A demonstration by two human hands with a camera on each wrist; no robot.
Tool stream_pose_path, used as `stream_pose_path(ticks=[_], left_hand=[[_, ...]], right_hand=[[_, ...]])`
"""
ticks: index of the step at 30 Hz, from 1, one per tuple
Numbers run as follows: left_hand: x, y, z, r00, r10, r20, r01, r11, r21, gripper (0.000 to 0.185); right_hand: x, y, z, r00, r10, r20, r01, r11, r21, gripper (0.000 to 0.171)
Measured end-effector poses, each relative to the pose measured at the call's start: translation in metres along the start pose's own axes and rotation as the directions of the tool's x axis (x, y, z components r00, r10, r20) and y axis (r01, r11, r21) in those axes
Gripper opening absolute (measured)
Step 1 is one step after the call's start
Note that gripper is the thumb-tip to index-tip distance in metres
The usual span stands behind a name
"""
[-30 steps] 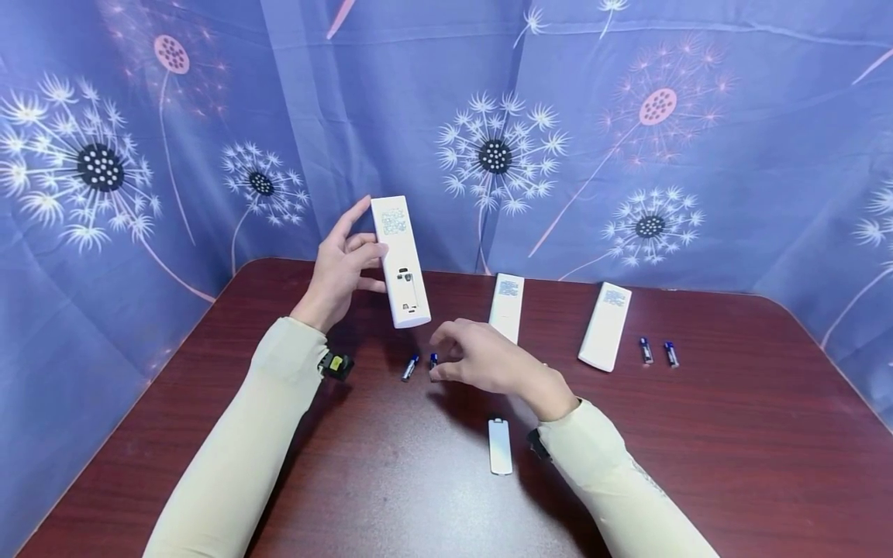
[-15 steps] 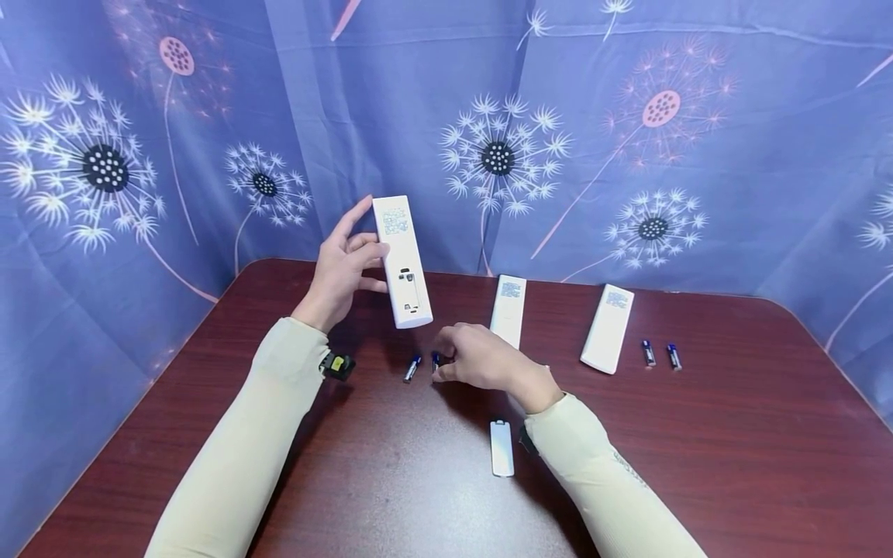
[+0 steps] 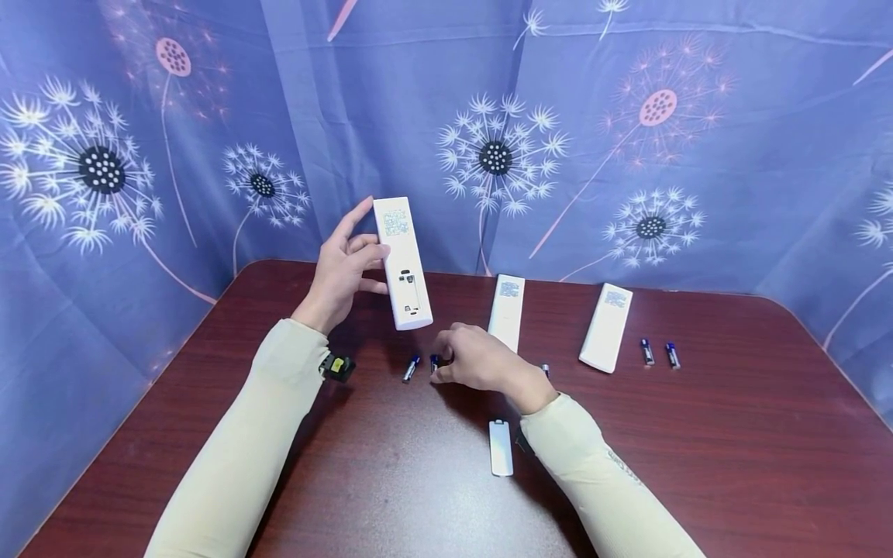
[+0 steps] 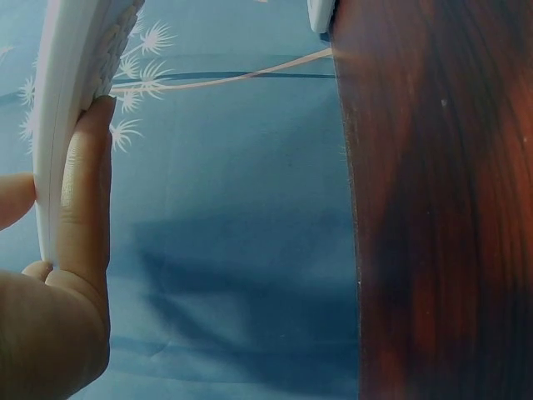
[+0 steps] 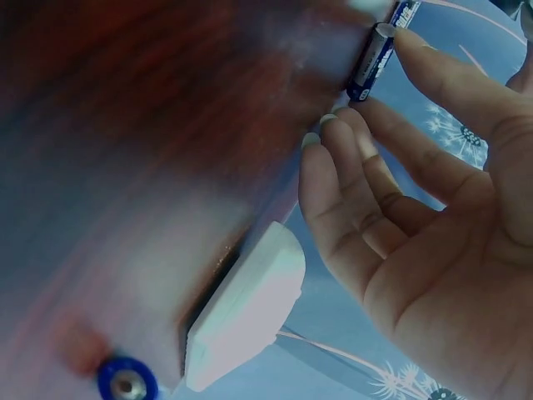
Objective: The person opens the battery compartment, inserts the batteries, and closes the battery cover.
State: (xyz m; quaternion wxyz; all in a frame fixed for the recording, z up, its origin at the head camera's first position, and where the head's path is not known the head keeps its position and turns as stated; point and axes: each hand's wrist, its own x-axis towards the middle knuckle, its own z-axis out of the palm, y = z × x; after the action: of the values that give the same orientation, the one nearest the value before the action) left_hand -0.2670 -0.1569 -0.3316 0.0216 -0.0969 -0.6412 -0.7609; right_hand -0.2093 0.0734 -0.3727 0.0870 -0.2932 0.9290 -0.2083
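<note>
Pinching a battery point(image 3: 434, 360) off the table point(image 3: 698, 465) just below the raised remote point(image 3: 402, 263), right hand point(image 3: 481, 360) curls on it; left hand point(image 3: 342, 267) grips remote, compartment open; next, probably lift and align polarity.

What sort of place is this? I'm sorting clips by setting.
Likely a staged recording booth, not a lived-in room: a dark wooden table ringed by blue dandelion-print curtains, with white remotes and batteries laid out in sets.
</note>
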Motion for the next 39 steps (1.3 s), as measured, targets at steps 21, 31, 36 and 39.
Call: stream_pose_path(ticks=[21, 31, 36, 39], left_hand=[[-0.001, 0.001, 0.0, 1.0, 0.007, 0.005, -0.007, 1.0, 0.01, 0.078], [0.0, 0.001, -0.002, 1.0, -0.009, -0.004, 0.009, 1.0, 0.009, 0.078], [0.0, 0.001, -0.002, 1.0, -0.007, -0.004, 0.007, 1.0, 0.008, 0.078], [0.0, 0.001, -0.003, 1.0, -0.007, -0.007, 0.007, 1.0, 0.005, 0.078]], right_hand=[[0.0, 0.004, -0.003, 0.999, -0.008, 0.036, 0.004, 0.994, 0.107, 0.033], [0.0, 0.011, -0.004, 0.998, -0.036, 0.053, 0.027, 0.985, 0.169, 0.036], [-0.001, 0.017, -0.002, 0.997, -0.049, 0.062, 0.029, 0.957, 0.29, 0.036], [-0.001, 0.019, -0.001, 0.996, -0.058, 0.067, 0.031, 0.935, 0.354, 0.037]])
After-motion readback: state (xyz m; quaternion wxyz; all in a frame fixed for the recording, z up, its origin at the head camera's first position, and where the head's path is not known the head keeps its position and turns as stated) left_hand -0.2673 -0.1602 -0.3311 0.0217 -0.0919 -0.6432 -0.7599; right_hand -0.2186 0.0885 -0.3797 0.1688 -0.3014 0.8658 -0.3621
